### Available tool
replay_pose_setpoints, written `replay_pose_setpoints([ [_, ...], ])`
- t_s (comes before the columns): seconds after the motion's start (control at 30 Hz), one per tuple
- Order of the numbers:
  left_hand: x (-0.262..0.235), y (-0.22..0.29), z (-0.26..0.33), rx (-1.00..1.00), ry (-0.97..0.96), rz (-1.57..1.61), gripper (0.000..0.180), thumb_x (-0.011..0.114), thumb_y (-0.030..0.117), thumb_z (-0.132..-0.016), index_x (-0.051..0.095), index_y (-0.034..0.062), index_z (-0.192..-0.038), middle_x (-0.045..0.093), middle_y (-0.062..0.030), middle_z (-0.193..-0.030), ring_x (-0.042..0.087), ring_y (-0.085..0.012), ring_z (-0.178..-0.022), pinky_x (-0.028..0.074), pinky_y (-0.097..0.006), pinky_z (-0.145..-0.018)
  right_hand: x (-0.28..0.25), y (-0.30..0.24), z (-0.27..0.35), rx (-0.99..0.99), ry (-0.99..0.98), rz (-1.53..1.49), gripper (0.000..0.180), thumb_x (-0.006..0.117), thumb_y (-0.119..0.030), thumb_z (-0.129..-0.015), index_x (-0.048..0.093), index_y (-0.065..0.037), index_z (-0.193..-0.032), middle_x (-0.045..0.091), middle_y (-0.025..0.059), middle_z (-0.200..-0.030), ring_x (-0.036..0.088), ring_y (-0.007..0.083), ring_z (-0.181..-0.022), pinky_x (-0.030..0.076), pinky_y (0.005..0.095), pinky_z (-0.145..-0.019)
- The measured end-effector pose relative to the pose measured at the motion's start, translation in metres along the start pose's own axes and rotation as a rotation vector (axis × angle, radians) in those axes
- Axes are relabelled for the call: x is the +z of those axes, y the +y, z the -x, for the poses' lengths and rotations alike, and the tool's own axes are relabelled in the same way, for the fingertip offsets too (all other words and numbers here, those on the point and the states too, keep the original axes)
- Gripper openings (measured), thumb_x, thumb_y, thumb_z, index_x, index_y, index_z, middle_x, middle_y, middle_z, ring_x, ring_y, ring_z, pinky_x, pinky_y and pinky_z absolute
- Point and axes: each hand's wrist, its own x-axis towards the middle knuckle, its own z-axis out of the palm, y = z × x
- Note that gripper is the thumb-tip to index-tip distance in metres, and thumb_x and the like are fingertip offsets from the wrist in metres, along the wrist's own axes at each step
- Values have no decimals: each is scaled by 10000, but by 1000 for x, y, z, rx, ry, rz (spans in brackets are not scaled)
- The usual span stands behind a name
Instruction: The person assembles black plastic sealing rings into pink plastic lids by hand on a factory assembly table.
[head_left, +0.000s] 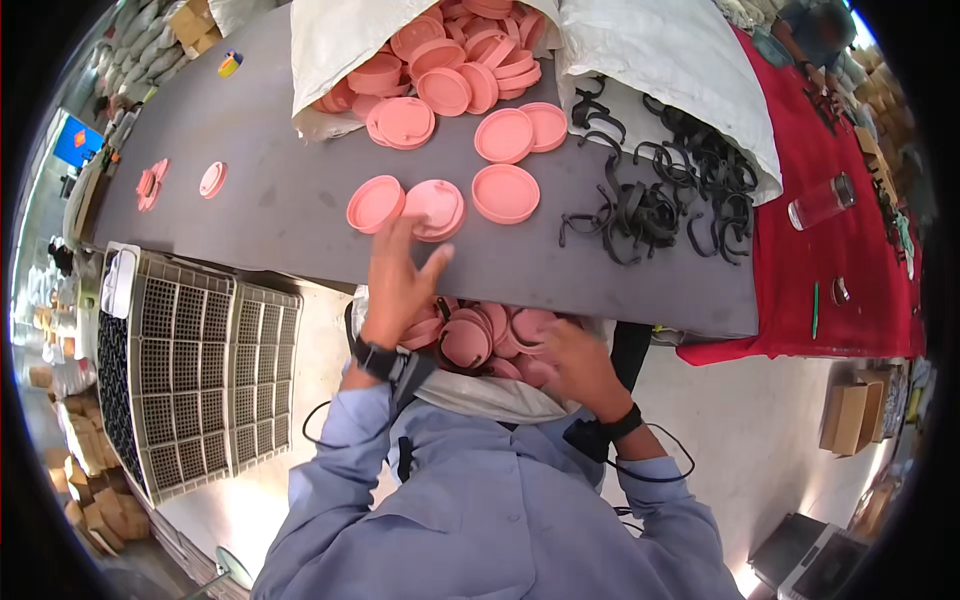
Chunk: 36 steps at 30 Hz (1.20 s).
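My left hand [398,280] reaches over the table's near edge, thumb spread from the fingers. Its fingertips are at the lower edge of a pink round lid [433,200], which lies on another lid. Beside that pair are a pink lid [376,204] on the left and one more [505,194] on the right. My right hand [583,366], smeared by motion, is low over an open white sack [470,388] at my lap. Pink lids [466,340] fill this sack, with some black parts among them. Whether the right fingers hold a lid is not clear.
On the grey table [290,170], a white sack [325,60] spills pink lids at the far side. Black curved plastic straps [645,210] lie heaped at the right. A plastic crate [190,370] stands left. A jar [822,202] rests on the red cloth [780,290], near another person [815,40].
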Motion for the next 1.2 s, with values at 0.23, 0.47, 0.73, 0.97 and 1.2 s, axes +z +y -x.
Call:
replay_pose_setpoints([
  [0.23,10,7,-55,281,284,-786,714,817,518,-821,627,-21,-1249,625,-198,-1267,559,-395,-1135,461,-526,-950,-70,19,-75,120,590,119,390,731,-77,-868,642,-65,-1247,595,150,-1250,639,368,-1112,536,450,-897],
  [0.47,24,-1,-37,271,265,-552,814,924,468,-694,622,131,-1371,586,-161,-1314,532,-376,-1221,430,-519,-1007,-57,64,-98,109,554,442,292,736,-70,-863,679,-64,-1150,609,105,-1267,628,319,-1028,491,441,-870],
  [0.73,20,-1,-5,433,310,-71,760,987,107,-587,604,94,-1243,412,-172,-1350,502,-348,-1241,489,-487,-1064,-70,27,-96,121,852,-96,207,687,-111,-966,659,-31,-1155,648,80,-953,597,200,-821,480,327,-731],
  [0.97,-13,36,43,455,-104,329,689,985,103,-613,618,54,-1194,421,-98,-1397,515,-233,-1306,464,-391,-1106,-65,-32,-90,283,323,-925,302,592,-263,-1071,659,-10,-1220,552,-24,-814,529,53,-724,444,271,-613],
  [1.2,1,40,59,306,-140,751,560,851,96,-853,569,10,-1330,484,-139,-1451,587,-224,-1272,490,-386,-1098,-29,-50,-82,226,29,-850,418,696,-278,-1004,651,51,-1257,715,75,-1006,641,145,-877,535,309,-787],
])
